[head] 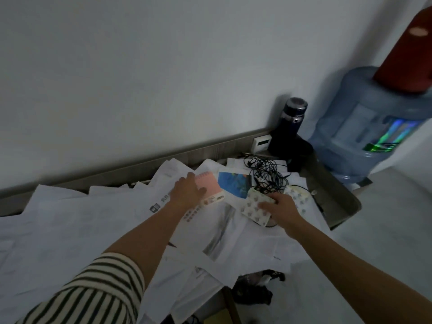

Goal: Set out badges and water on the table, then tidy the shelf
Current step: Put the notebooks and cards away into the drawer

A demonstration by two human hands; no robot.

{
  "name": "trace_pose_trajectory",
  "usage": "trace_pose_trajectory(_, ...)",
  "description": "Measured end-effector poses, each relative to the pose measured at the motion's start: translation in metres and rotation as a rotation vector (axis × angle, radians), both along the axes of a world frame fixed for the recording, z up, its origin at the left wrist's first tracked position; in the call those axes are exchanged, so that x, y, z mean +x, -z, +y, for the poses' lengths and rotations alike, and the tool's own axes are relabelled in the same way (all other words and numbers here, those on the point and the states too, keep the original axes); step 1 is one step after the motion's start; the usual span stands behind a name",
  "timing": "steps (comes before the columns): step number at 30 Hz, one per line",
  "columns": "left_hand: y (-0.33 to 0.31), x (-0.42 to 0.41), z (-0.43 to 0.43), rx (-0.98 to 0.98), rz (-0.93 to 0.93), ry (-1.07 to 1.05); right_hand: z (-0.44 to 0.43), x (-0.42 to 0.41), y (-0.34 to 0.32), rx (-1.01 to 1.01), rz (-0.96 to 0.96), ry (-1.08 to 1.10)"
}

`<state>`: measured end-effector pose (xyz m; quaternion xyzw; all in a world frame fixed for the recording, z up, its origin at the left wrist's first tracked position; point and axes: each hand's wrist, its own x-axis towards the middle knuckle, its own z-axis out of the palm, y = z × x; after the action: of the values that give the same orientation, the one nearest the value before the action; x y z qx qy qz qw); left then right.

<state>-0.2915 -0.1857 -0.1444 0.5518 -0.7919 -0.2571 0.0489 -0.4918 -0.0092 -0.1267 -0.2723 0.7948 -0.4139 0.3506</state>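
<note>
- Shelf [336, 197]: grey, against a white wall [163, 78], strewn with loose papers [70, 218] and tangled black cables [266, 174].
- Water jug [364, 127]: blue, just beside the shelf's right end.
- Print on the papers: too blurred to read.
- Left hand [187, 191]: fingers flat on a pink notebook [211, 187].
- Right hand [284, 210]: pinches a patterned card [253, 205].

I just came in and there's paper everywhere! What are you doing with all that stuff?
A person is going through a shelf top buried in loose papers. Their left hand lies flat on a pink notebook, and their right hand pinches a patterned card beside it. A tangle of black cables and a dark bottle sit just behind.
</note>
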Motion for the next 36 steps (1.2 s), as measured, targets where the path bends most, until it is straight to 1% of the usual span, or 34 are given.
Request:
trace_pose_trajectory(2, -0.001, -0.017, 0.003, -0.040, -0.067, -0.011, 0.008, -0.015, -0.003, -0.013, -0.102, -0.027)
trace_pose_trajectory(4, 0.001, -0.032, 0.009, -0.033, -0.115, -0.004, 0.012, -0.030, 0.001, -0.006, -0.175, -0.067)
trace_pose_trajectory(6, 0.000, -0.043, 0.012, -0.011, -0.120, -0.012, 0.013, -0.042, 0.003, 0.012, -0.207, -0.140)
trace_pose_trajectory(10, -0.004, -0.059, 0.017, 0.086, 0.032, -0.130, 0.008, -0.062, -0.002, 0.013, -0.162, -0.301)
trace_pose_trajectory(12, -0.005, -0.065, 0.025, 0.115, 0.090, -0.222, 0.003, -0.071, -0.013, -0.027, -0.223, -0.296)
trace_pose_trajectory(14, -0.008, -0.069, 0.035, 0.186, 0.179, -0.334, -0.004, -0.079, -0.022, -0.073, -0.315, -0.263)
trace_pose_trajectory(16, -0.006, -0.072, 0.044, 0.272, 0.247, -0.398, -0.013, -0.084, -0.029, -0.090, -0.344, -0.256)
trace_pose_trajectory(18, -0.005, -0.076, 0.054, 0.348, 0.305, -0.443, -0.022, -0.087, -0.032, -0.077, -0.361, -0.294)
trace_pose_trajectory(22, -0.007, -0.071, 0.069, 0.553, 0.564, -0.541, -0.032, -0.076, -0.027, -0.038, -0.431, -0.371)
trace_pose_trajectory(23, -0.010, -0.068, 0.074, 0.596, 0.606, -0.555, -0.035, -0.071, -0.023, -0.025, -0.395, -0.400)
trace_pose_trajectory(26, -0.014, -0.062, 0.085, 0.738, 0.760, -0.600, -0.045, -0.056, -0.002, 0.027, -0.102, -0.483)
trace_pose_trajectory(28, -0.019, -0.063, 0.092, 0.787, 0.841, -0.653, -0.051, -0.050, 0.007, 0.058, 0.047, -0.516)
trace_pose_trajectory(30, -0.015, -0.065, 0.098, 0.778, 0.884, -0.681, -0.053, -0.045, 0.010, 0.082, 0.107, -0.551)
trace_pose_trajectory(33, -0.004, -0.067, 0.105, 0.726, 0.973, -0.703, -0.049, -0.049, 0.005, 0.073, 0.012, -0.546)
trace_pose_trajectory(34, -0.002, -0.066, 0.106, 0.722, 0.988, -0.718, -0.047, -0.055, 0.002, 0.043, 0.022, -0.534)
trace_pose_trajectory(36, 0.000, -0.065, 0.106, 0.771, 1.043, -0.739, -0.041, -0.077, -0.005, -0.031, 0.204, -0.500)
